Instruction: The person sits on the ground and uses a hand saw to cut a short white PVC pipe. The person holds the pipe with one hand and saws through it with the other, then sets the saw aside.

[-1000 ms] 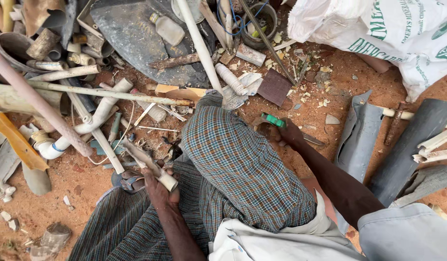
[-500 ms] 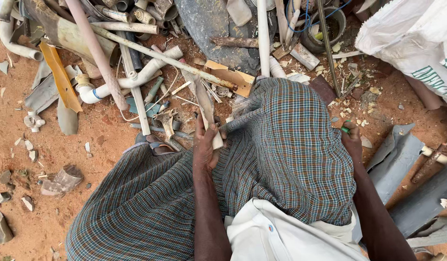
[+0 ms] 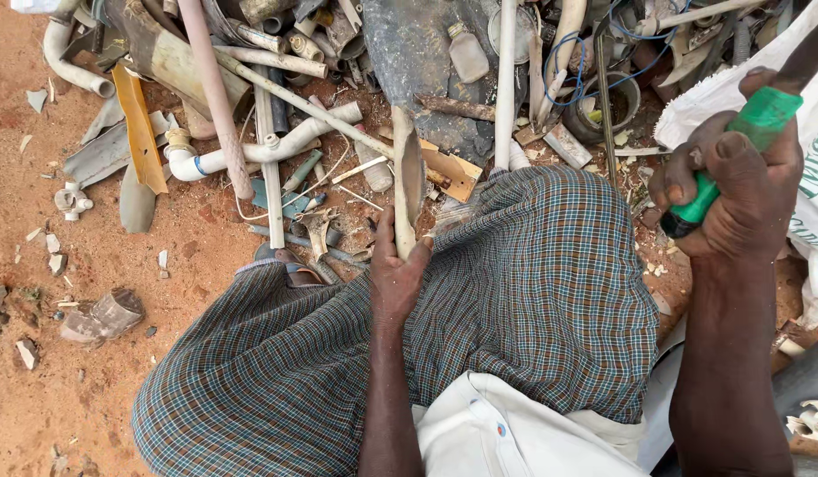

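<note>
Left hand [image 3: 396, 276] clamped on split pipe piece [image 3: 404, 181], right hand [image 3: 731, 190] raised, gripping green-handled tool [image 3: 736, 146]: mid-chop, next strike needs aim clear of fingers.

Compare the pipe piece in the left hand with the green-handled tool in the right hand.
The pipe piece is pale, dirty beige; the tool's handle is bright green. The pipe piece is held by its lower end in the left hand and stands out long beyond it, while the tool is wrapped in the fist of the right hand, which hides much of the handle. The pipe piece points straight up the picture; the tool slants to the upper right. Both are gripped firmly.
</note>
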